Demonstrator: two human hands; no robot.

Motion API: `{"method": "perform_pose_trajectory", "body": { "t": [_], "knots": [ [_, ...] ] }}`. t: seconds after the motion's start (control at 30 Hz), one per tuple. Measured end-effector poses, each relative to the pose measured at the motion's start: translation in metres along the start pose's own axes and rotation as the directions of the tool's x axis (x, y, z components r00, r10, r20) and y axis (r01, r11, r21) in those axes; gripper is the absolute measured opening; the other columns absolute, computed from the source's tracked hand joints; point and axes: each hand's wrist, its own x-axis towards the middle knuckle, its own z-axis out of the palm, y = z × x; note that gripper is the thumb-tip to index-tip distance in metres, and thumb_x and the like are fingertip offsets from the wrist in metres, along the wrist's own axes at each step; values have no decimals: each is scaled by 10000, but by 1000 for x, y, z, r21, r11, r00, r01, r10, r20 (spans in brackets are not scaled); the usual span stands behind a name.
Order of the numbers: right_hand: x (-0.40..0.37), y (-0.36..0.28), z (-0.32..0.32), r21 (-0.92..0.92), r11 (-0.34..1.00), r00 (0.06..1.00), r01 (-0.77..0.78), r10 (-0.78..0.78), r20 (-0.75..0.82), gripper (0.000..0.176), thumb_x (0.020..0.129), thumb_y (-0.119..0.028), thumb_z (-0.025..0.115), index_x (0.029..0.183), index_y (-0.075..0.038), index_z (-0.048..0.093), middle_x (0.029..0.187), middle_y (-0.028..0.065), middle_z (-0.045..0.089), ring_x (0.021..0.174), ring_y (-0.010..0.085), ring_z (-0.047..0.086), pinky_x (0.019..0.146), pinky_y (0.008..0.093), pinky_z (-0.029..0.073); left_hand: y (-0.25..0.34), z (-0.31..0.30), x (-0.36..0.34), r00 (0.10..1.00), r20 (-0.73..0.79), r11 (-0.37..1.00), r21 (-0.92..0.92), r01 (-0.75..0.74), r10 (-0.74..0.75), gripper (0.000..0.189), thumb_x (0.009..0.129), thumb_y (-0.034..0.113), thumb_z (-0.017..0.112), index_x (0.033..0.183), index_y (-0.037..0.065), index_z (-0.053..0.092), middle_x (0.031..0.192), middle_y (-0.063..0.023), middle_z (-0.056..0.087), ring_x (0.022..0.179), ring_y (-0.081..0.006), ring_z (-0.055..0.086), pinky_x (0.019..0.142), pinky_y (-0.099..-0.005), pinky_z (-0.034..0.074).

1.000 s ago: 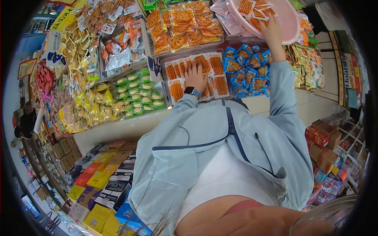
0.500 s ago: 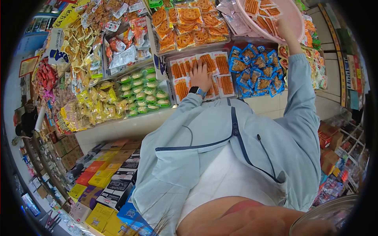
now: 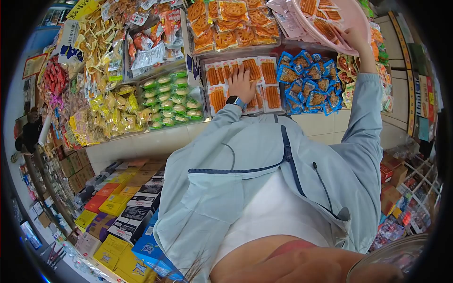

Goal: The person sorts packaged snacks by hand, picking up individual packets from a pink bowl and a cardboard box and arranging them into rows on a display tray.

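Note:
My left hand [image 3: 242, 86] lies flat with fingers spread on rows of orange snack-strip packets [image 3: 217, 99] in a display bin. A smartwatch [image 3: 234, 100] is on that wrist. At the upper right, my right hand [image 3: 354, 39] is inside the rim of a pink plastic basket [image 3: 362, 23]. Its fingers reach out at the edge of a strip packet [image 3: 324, 29] in the basket, apparently without gripping it. Several similar packets lie in the basket, which rests over the neighbouring bins.
Blue-wrapped snacks [image 3: 311, 85] fill the bin right of the strips. Green-and-white packs [image 3: 172, 104] sit to the left, orange lotus-root-like slices [image 3: 233, 26] behind. Stacked cartons [image 3: 115, 252] stand at lower left. A wire rack [image 3: 415, 177] stands at right.
My right hand has drawn back a little toward the basket's near right rim. My left hand stays on the strip packets. The whole view has shifted slightly.

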Motion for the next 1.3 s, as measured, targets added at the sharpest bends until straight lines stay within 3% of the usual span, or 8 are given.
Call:
{"method": "perform_pose_trajectory", "body": {
  "t": [0.13, 0.3, 0.47, 0.57, 0.8, 0.97, 1.1, 1.3],
  "knots": [
    [-47, -1, -16, 215, 968, 931, 129, -44, -362, 355, 879, -295, 636, 1073, -4, 694, 796, 79, 704, 643, 168, 634, 592, 305, 486, -8, -4, 3, 994, -6, 947, -303, 104, -111, 532, 897, 285, 579, 1359, 51, 458, 1437, -178, 425, 1337, -375, 366, 1112, -492, 255],
    [-123, -98, 64, 962, 212, 982, 172, -120, -149, 386, 915, -345, 615, 1116, -20, 677, 948, 30, 687, 768, 115, 631, 654, 274, 495, -6, -40, -10, 979, -69, 701, -708, 88, -193, 435, 949, 203, 521, 1320, -20, 479, 1342, -206, 503, 1274, -343, 452, 1049, -432, 381],
    [-149, -212, 195, 762, 548, 934, 346, -278, -224, 277, 911, -252, 588, 968, -13, 715, 741, 153, 686, 695, 268, 675, 645, 369, 518, 12, -52, -31, 911, 279, 76, -946, 316, -304, 406, 996, 154, 456, 1371, -1, 439, 1395, -142, 483, 1243, -233, 494, 1027, -343, 399],
    [-153, -251, 230, 530, 517, 734, 672, -562, -382, 435, 894, -235, 586, 1280, -36, 559, 1208, 204, 608, 1080, 375, 589, 910, 428, 487, 9, -44, -26, 848, 305, -79, -950, 302, -432, 430, 1003, 164, 454, 1397, -1, 408, 1437, -145, 441, 1246, -226, 493, 1021, -339, 404],
    [-155, -248, 266, 440, 468, 625, 767, -701, -343, 373, 862, -138, 612, 1214, -16, 602, 1218, 183, 613, 1143, 362, 564, 1000, 409, 448, -52, -32, -11, 977, -72, 940, -296, 170, -199, 570, 891, 226, 606, 1394, 28, 426, 1406, -196, 446, 1251, -348, 469, 1027, -418, 390],
    [-140, -197, 215, 420, 486, 634, 767, -465, -618, 379, 785, 52, 564, 1137, -54, 655, 1171, 150, 646, 1107, 325, 598, 975, 405, 464, -48, -37, -4, 989, 134, 983, 178, 43, -67, 627, 863, 353, 652, 1421, 168, 432, 1479, -150, 368, 1254, -322, 437, 1012, -486, 340],
    [-112, -133, 104, 128, 770, 343, 625, -123, -931, 270, 798, 21, 572, 1047, -26, 664, 1043, 151, 665, 991, 350, 607, 887, 427, 469, -33, -46, -1, 976, 169, 969, 226, 96, -136, 639, 863, 467, 626, 1422, 216, 446, 1530, -119, 309, 1270, -313, 408, 1009, -522, 291],
    [-1, -4, 57, 62, 997, 947, 44, -22, -321, 520, 799, -352, 683, 1196, -27, 601, 1089, 211, 664, 1009, 360, 635, 867, 428, 495, -37, -41, 4, 974, 156, 957, 264, 116, -162, 697, 824, 544, 637, 1407, 203, 466, 1519, -111, 335, 1252, -314, 409, 1005, -510, 293]
  ]
}}
